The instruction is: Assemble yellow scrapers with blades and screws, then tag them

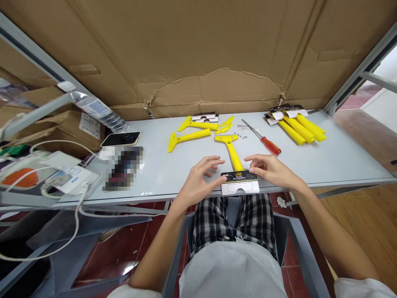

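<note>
A black-and-white header card (pixel 240 183) lies at the table's front edge, covering the handle end of a yellow scraper (pixel 234 155) whose wide head points away from me. My left hand (pixel 203 179) is on the card's left side, its thumb touching the card's edge and its fingers spread apart above the table. At the upper right corner of the card, my right hand (pixel 271 169) rests with its thumb against the edge. A gap shows between that thumb and the index finger. Neither hand is wrapped around the scraper.
Two yellow scrapers (pixel 190 138), small yellow pieces (pixel 223 129), loose screws (pixel 243 137) and more cards (pixel 205 117) lie beyond. A red-handled screwdriver (pixel 270 145) sits right of them, near carded yellow scrapers (pixel 299 128). Leftward are a phone (pixel 121 139), a bottle (pixel 97 108) and white cables (pixel 77 207).
</note>
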Demonstrator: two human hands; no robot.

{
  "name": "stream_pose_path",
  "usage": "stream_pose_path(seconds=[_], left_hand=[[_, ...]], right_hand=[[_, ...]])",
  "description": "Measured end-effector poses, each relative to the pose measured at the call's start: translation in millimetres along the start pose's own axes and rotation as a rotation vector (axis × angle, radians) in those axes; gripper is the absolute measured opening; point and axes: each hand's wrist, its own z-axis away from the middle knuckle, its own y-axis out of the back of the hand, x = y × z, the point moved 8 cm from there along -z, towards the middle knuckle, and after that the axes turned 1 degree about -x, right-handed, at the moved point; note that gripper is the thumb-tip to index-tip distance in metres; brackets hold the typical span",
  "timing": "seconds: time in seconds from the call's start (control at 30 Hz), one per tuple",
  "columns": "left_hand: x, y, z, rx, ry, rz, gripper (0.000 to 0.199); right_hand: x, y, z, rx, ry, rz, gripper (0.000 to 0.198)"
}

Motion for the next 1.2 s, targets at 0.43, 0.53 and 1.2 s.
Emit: stream_pose_path(seconds=[0.43, 0.53, 1.2], left_hand=[[7.5, -28.1, -71.1, -0.335, -0.490, -0.437, 0.072], [6.8, -39.8, -72.2, -0.350, -0.527, -0.502, 0.078], [-1.1, -31.4, -99.2, -0.378, -0.504, -0.307, 0.041]], right_hand=[[-8.7, 8.2, 3.9, 0.102, 0.101, 0.189, 0.040], [-7.6, 8.1, 3.7, 0.106, 0.111, 0.158, 0.041], [-6.5, 13.8, 1.4, 0.198, 0.132, 0.155, 0.040]])
